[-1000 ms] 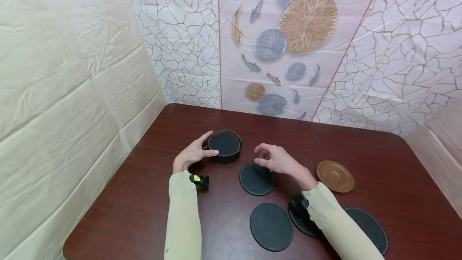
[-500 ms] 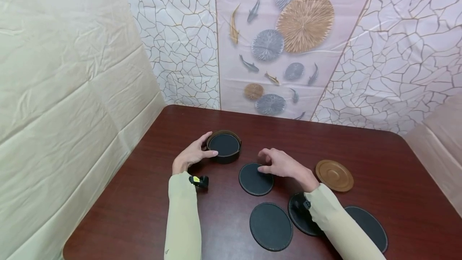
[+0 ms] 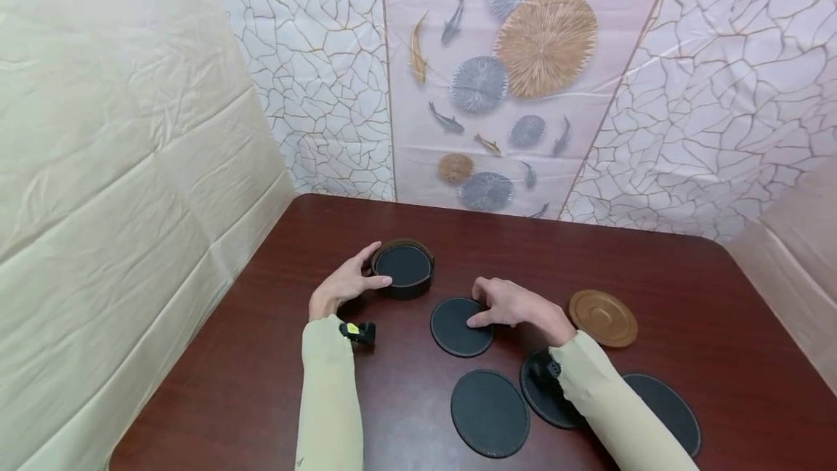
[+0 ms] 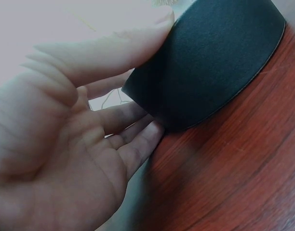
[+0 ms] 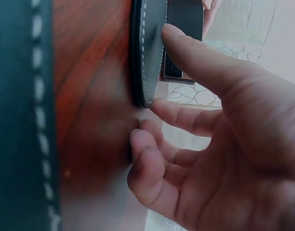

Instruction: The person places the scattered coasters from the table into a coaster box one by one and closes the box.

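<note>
My left hand [image 3: 343, 283] grips the side of a round black coaster holder [image 3: 412, 289] with a brown inner rim; a black coaster [image 3: 403, 263] shows in its top. The left wrist view has the thumb against the holder's smooth black wall [image 4: 210, 62], other fingers on the far side. My right hand [image 3: 515, 304] is at a round black coaster [image 3: 456, 333] lying right of the holder. In the right wrist view, the thumb rests on this white-stitched coaster's [image 5: 154, 57] upper face and the index fingertip meets its edge, while the other fingers curl beside it.
Nearer the front lie another black coaster [image 3: 490, 413], one partly under the right wrist [image 3: 546, 402], and one beyond the right sleeve [image 3: 667, 413]. A brown ringed disc [image 3: 603, 318] lies to the right on the dark red wooden table [image 3: 229, 384].
My right hand has lowered onto the near coaster, its thumb moving onto the top face and its fingers to the edge. The left hand has kept its hold on the holder.
</note>
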Available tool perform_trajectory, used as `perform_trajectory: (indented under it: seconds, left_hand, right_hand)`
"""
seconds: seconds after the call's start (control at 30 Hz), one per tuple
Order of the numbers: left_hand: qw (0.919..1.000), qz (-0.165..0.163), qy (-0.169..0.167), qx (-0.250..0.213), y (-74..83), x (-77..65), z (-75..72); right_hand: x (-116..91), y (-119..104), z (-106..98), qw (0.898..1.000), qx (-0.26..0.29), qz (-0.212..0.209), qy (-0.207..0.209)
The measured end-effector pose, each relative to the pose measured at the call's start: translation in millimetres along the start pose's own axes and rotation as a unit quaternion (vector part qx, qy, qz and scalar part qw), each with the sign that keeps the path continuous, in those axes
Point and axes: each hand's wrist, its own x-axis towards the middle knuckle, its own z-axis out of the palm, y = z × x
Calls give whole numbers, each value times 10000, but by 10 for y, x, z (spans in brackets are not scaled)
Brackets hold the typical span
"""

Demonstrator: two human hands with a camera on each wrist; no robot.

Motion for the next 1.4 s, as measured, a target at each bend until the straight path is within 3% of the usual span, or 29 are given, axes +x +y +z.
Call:
perform_trajectory:
  seconds: [0.33,0.7,0.93,1.4]
  left_hand:
    - [9998,-107,-140,2,260,-190,-21]
    - [10000,-42,27,74,-47,-12,-6]
    - [9999,35,124,103,-59,-43,-16]
    - [9999,75,138,59,-47,10,-8]
  right_hand:
    - [-27,-29,15,9996,-136,258,-38]
    - [-12,-65,6,9995,-230,-157,121]
    - [-17,-95,1,9984,-87,-515,220]
    - [-96,-244,-118,9895,131,-1202,793]
